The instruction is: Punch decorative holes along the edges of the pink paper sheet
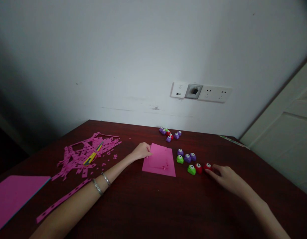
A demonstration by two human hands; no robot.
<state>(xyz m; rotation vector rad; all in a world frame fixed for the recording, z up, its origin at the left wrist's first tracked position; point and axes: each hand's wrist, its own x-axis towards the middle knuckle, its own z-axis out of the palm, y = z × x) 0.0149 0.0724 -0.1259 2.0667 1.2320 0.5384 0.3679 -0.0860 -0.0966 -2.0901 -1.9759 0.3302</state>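
Note:
A square sheet of pink paper (169,162) lies on the dark wooden table, with a smaller pink piece (158,150) over its upper part. My left hand (142,151), wearing bracelets at the wrist, has its fingers pinched at the left edge of the smaller piece. Small cut-out pink shapes (165,167) sit on the sheet's lower right. To the right, the thumb and fingers of my right hand (225,175) close around a red craft punch (208,166). Beside it stand another red punch (198,168), a green punch (191,170) and several purple ones (187,158).
More small punches (169,135) cluster near the wall. At left lie a heap of punched pink strips (76,152), a yellow utility knife (93,155), a long punched strip (62,199) and a large pink sheet (16,196). A ruler-like strip (233,141) lies along the far right edge.

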